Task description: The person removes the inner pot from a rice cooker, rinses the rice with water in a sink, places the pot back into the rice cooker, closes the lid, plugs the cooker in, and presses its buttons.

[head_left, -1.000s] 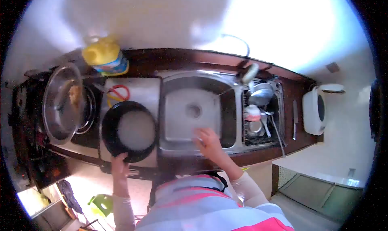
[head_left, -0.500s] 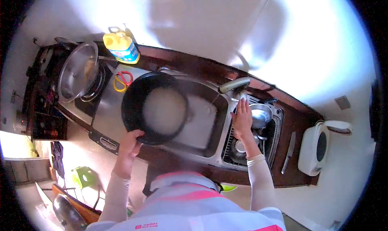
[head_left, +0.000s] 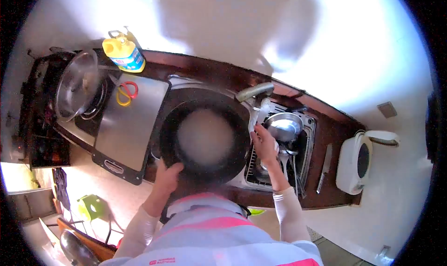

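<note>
A large black pan (head_left: pixel 205 138) with a pale inside sits over the sink (head_left: pixel 186 94) and covers most of it. My left hand (head_left: pixel 168 175) grips the pan's lower left rim, with the thumb on the edge. Right of the pan, my right hand (head_left: pixel 264 144) is at the faucet (head_left: pixel 255 93), its fingers around a pale, narrow thing below the spout that I cannot make out. Just beside that hand, a metal bowl (head_left: pixel 285 126) rests in the dish rack (head_left: pixel 305 149).
A cutting board (head_left: pixel 132 131) with red and yellow scissors (head_left: pixel 125 94) lies left of the sink. A yellow jug (head_left: pixel 125 54) stands behind it. Further left is a steel pan (head_left: pixel 77 87). On the right are a knife (head_left: pixel 325 168) and a white appliance (head_left: pixel 354 163).
The black pan has moved from the board to over the sink, my left hand moving with it. My right hand has gone from the sink to the faucet area, then slightly down, its fingers closing.
</note>
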Available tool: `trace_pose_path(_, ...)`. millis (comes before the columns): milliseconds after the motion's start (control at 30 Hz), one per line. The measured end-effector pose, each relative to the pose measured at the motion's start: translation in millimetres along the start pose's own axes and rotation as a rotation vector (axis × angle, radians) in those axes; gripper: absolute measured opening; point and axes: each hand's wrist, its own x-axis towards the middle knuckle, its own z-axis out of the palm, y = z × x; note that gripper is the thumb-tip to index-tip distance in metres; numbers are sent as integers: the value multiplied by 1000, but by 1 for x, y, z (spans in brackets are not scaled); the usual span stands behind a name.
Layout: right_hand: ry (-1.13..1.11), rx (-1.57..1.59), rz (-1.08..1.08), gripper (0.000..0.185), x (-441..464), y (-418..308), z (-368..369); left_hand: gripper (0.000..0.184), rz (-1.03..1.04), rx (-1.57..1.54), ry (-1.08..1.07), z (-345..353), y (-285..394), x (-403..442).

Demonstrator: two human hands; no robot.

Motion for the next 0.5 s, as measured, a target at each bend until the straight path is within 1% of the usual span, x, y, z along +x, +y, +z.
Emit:
trace_pose_path(67, -39, 215, 40, 37, -4, 20, -2, 41, -290, -73, 49, 6, -19, 12)
trace_pose_path(100, -55, 320, 63, 36, -6, 29, -3, 43, -319, -92, 27, 9, -21, 11)
trace_pose_path(133, -60, 320, 22, 37, -22, 3, 3, 46, -348, -110, 4, 15, -15, 8)
trace_pose_path(167, -82, 135, -41, 39, -40, -19, 1, 48, -379, -127, -17, 20, -10, 5)
trace_pose_path(200, -91, -56, -108, 41, -58, -40, -1, 50, -432, -143, 21, 18, -9, -1)
trace_pose_path(233, -90, -239, -176, 44, -77, -61, -2, 50, -405, -135, -19, 20, -10, -2)
trace_pose_path(300, -102, -19, -165, 47, -93, -20, 6, 49, -348, -122, -90, 23, -14, -7)
trace_pose_path(333, -110, 90, -163, 50, -102, -11, 8, 49, -386, -62, -114, 26, -14, -8)
trace_pose_path(400, -125, 191, 18, 54, -109, -6, -1, 49, -450, 54, -162, 36, -12, -4)
trace_pose_path(433, -134, 239, 110, 56, -113, -4, -5, 48, -356, 83, -193, 33, -19, -6)
trace_pose_path(500, -111, 157, 136, 54, -129, 2, -5, 48, -170, 139, -248, 22, -40, -11)
